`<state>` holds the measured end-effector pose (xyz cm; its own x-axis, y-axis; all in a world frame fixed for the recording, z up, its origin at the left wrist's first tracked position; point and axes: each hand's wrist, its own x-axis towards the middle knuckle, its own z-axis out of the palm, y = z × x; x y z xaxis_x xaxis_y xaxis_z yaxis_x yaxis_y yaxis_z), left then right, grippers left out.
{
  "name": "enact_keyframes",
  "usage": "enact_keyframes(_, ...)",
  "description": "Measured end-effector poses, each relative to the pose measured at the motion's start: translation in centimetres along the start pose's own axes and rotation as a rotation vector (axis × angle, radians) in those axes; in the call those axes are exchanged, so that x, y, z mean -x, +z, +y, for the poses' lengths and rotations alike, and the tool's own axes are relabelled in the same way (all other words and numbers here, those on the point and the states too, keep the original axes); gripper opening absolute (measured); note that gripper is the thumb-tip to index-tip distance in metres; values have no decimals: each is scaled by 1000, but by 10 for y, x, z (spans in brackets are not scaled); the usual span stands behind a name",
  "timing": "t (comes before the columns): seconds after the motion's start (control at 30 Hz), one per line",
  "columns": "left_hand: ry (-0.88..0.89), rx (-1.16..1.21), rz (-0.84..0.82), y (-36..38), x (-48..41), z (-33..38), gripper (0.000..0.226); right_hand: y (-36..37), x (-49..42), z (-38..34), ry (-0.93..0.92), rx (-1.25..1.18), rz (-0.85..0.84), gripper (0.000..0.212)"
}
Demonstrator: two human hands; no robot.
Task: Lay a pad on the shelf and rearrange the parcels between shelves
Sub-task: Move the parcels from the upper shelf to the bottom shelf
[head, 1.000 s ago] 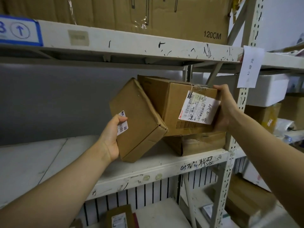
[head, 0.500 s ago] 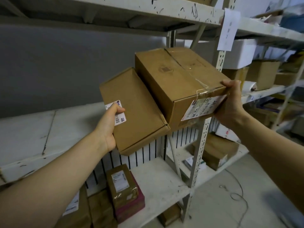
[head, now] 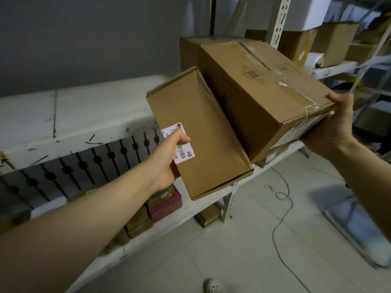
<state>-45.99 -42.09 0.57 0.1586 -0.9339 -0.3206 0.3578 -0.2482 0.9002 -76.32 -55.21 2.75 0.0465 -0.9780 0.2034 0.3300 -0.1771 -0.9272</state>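
My left hand grips a flat brown parcel by its left side, thumb on its white barcode label. My right hand holds a larger taped brown box by its near right corner; a shipping label shows on the face under my fingers. Both parcels are tilted in the air in front of the white middle shelf, touching each other. Another brown box stands on that shelf behind them. No pad is visible.
The lower shelf carries several small parcels, among them a pink box. A white upright divides this bay from the right bay with more cartons. A thin cable trails over the tiled floor.
Both parcels have come off the middle shelf and moved down and toward me. My view has tilted down, so the floor and lower shelf now show.
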Motion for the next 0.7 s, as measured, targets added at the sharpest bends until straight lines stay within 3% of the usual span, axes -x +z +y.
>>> enact_keyframes(0.33, -318, -60, 101, -31, -12, -86, 6, -36, 29, 68, 267, 88, 53, 60)
enact_keyframes(0.47, -352, -94, 246, -54, -27, -106, 11, -31, 21, 121, 411, 194, 47, 30)
enact_keyframes(0.6, -412, -131, 361, -80, -45, -117, 26, -23, 6, 180, 563, 324, 42, 43)
enact_keyframes(0.7, -439, -138, 444, -96, -66, -123, 29, -20, -13, 226, 673, 382, 33, 38)
